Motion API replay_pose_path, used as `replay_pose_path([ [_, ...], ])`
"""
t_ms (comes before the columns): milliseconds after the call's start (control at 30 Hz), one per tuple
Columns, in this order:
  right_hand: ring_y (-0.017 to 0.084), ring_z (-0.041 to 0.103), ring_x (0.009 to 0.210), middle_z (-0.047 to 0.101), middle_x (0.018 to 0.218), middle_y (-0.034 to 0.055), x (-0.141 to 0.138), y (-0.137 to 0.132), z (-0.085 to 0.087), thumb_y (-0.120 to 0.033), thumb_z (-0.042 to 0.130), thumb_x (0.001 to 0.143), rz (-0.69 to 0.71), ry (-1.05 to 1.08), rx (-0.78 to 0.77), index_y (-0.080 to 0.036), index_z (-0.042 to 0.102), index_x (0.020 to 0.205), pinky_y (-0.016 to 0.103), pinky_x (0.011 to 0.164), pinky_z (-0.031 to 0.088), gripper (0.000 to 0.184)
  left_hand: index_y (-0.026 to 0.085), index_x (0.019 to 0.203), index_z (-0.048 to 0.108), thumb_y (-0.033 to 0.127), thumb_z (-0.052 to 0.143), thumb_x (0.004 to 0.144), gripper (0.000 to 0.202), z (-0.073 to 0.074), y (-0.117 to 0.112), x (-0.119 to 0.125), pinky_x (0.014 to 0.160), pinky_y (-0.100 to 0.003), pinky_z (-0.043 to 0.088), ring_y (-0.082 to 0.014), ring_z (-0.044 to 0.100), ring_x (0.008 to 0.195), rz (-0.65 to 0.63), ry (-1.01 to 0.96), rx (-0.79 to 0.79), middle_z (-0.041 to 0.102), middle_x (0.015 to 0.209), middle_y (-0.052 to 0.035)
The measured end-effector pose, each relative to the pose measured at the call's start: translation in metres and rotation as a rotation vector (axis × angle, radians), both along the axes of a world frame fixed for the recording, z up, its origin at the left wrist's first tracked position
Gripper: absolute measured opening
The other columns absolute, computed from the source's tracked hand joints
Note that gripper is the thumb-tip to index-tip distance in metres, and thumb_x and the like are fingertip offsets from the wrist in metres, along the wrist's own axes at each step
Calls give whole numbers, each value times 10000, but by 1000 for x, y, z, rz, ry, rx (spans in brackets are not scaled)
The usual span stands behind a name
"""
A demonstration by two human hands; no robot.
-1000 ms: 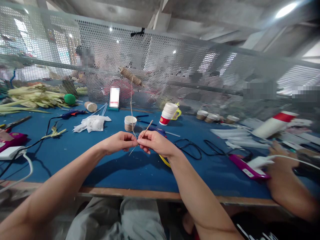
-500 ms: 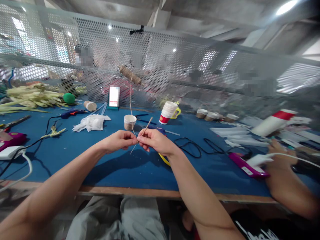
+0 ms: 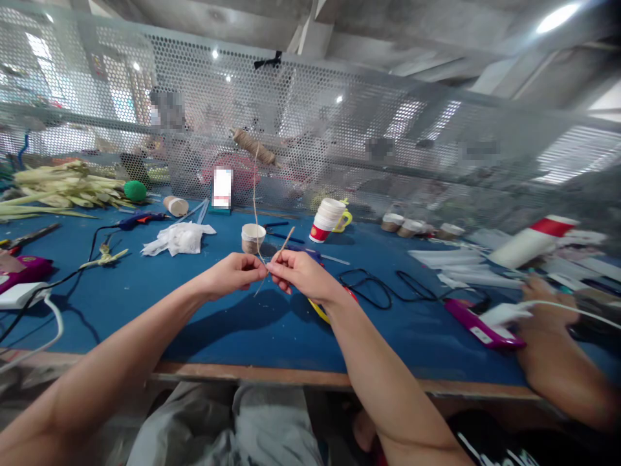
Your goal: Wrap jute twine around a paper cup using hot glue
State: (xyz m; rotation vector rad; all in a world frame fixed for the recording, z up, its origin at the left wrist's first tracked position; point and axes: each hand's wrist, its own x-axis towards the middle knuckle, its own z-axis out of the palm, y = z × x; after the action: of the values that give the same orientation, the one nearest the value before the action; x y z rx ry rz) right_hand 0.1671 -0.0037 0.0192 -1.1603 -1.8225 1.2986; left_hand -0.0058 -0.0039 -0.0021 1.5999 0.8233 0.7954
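Note:
My left hand (image 3: 237, 274) and my right hand (image 3: 301, 272) meet above the blue table, fingertips almost touching. Between thumb and forefinger, my left hand pinches a strand of twine (image 3: 255, 194). This strand runs up to a twine spool (image 3: 255, 147) on the perforated screen. My right hand is closed on a thin tan stick (image 3: 285, 243), which slants up to the right. A short loose end hangs below the fingertips; where twine and stick meet is too small to make out. Just behind my left fingers stands a small twine-wrapped paper cup (image 3: 252, 238).
Stacked paper cups (image 3: 326, 221) and a yellow-handled thing stand beyond my right hand. Crumpled white material (image 3: 180, 239) and a glue gun (image 3: 140, 220) lie left. Black cable (image 3: 373, 285) and a purple power strip (image 3: 480, 322) lie right, beside another person's arm (image 3: 557, 356).
Both hands keep nearly the same place and grip. The stick's upper end has tipped very slightly to the left.

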Motion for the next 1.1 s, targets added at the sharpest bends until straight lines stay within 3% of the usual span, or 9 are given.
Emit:
replay_pose_path([
  [333,46,471,442,533,564,-45,3,1,-2,-335,604,730,92,62,-32,-152,498,734,174,395,367,211,122,693,517,379,621,695,277,2,1,-3,461,-207,221,-38,324,473,-162,-107,-126,408,569,59],
  [567,43,463,456,502,562,-52,0,-1,0,-306,551,779,21,-35,11,-152,490,727,172,415,367,173,127,703,505,376,583,709,261,-3,2,0,475,-209,242,-48,353,489,-35,-37,-40,430,598,48],
  [900,47,471,460,512,560,-48,6,-1,0,-315,576,754,123,17,-40,-149,492,726,173,407,366,188,128,711,499,373,547,751,253,-1,0,-2,478,-207,218,-55,288,513,-131,22,61,394,585,59],
  [1100,47,471,458,524,570,-44,5,-1,0,-340,598,737,126,33,-56,-148,500,735,173,407,365,216,128,702,531,324,583,726,204,1,1,-3,552,-210,304,-67,379,575,-125,5,72,477,627,40],
])
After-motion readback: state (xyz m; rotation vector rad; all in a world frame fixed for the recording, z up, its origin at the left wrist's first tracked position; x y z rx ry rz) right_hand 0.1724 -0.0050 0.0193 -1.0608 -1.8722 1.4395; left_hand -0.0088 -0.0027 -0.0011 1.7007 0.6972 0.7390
